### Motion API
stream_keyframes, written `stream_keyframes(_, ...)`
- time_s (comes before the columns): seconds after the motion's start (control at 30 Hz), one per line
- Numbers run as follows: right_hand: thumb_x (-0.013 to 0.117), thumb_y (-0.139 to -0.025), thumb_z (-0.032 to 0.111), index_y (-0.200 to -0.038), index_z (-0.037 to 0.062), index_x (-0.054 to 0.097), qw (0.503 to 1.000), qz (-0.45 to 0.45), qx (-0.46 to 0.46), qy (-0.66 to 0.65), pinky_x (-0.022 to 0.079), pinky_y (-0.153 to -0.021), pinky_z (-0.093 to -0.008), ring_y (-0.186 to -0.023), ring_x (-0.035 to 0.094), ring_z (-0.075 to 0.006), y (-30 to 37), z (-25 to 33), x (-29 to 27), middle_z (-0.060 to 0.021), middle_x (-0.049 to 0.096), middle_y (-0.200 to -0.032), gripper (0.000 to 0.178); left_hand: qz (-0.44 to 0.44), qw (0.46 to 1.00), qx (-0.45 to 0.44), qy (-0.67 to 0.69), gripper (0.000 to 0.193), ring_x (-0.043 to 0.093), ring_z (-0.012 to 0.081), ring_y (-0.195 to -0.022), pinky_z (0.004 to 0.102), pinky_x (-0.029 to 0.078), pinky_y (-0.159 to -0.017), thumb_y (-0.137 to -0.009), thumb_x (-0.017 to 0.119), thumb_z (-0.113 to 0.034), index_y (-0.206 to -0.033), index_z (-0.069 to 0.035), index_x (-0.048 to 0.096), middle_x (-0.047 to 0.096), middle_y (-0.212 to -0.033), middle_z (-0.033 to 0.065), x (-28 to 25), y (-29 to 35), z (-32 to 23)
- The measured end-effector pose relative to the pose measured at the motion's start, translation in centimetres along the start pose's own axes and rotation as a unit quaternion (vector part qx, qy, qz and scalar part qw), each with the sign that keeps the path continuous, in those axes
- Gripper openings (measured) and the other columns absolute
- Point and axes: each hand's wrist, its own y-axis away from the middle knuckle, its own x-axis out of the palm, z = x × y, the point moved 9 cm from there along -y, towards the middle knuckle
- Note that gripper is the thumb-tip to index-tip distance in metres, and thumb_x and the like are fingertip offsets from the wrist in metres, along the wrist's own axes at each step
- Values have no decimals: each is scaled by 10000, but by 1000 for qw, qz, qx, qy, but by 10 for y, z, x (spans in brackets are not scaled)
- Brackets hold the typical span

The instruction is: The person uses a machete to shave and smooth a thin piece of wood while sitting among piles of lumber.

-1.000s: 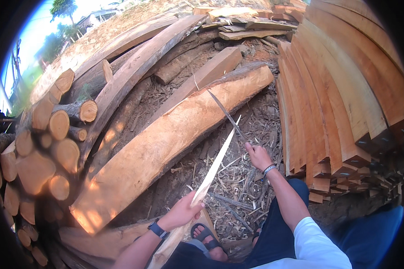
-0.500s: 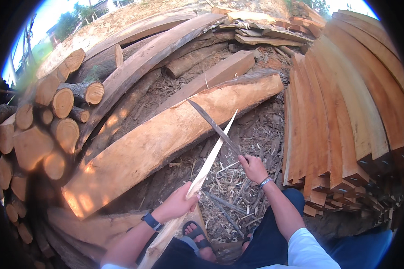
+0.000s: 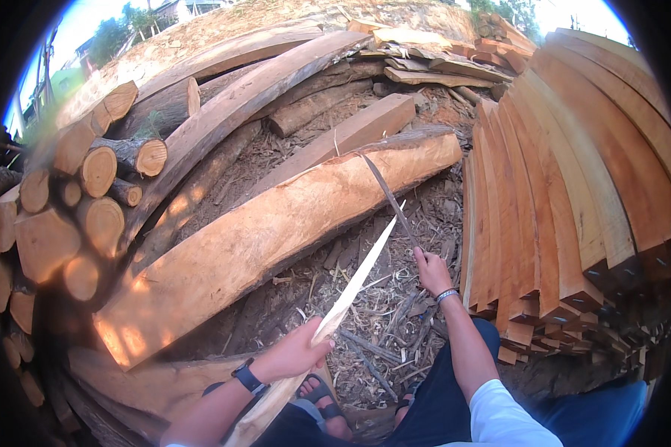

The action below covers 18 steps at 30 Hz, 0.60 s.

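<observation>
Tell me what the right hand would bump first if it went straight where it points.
Probably the stick, at its pale tip, ahead of the right hand, then the log. Depth is unclear, so the hand might miss the tip.

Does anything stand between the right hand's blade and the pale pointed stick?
Nothing visible does. The blade in the right hand overlaps the pale stick near its tip in this view; contact cannot be told. The left hand grips lower down.

Cut logs (image 3: pixel 50 244) are piled at left, sawn planks (image 3: pixel 566 179) at right.
</observation>
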Motion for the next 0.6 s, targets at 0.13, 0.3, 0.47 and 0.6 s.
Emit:
stream_keyframes(0.13, 447, -986, 597, -906, -54, 693, 999, -9, -29, -18, 501, -795, -527, -895, 651, -496, 3, -2, 13, -312, 667, -825, 701, -20, 1000, 6, 1, 342, 544, 86, -663, 275, 475, -575, -1036, 536, -171, -1327, -8, 462, 528, -805, 15, -10, 2, -1)
stream_keyframes(0.3, 444, -992, 588, -904, -55, 700, 999, 8, -32, -13, 498, -797, -521, -899, 657, -482, 3, 16, 11, -313, 664, -815, 698, -23, 999, -2, 28, 333, 542, 81, -673, 267, 468, -580, -1036, 537, -165, -1323, -12, 465, 522, -812, 7, -10, 7, 5)
stream_keyframes(0.47, 423, -1012, 577, -863, -55, 687, 991, -38, 53, -120, 487, -698, -495, -755, 667, -444, -13, -34, 16, -269, 634, -691, 700, 3, 999, 22, 37, 269, 533, 76, -669, 266, 457, -574, -1039, 532, -160, -1264, -19, 486, 517, -802, 7, -2, 1, 2)
stream_keyframes(0.6, 415, -1023, 560, -829, -40, 668, 993, -8, -10, -118, 468, -657, -488, -692, 647, -434, 6, -6, 23, -256, 597, -640, 679, -33, 997, 32, 62, 218, 530, 82, -649, 270, 454, -570, -1041, 530, -158, -1206, -20, 497, 517, -800, 17, -14, -5, -5)
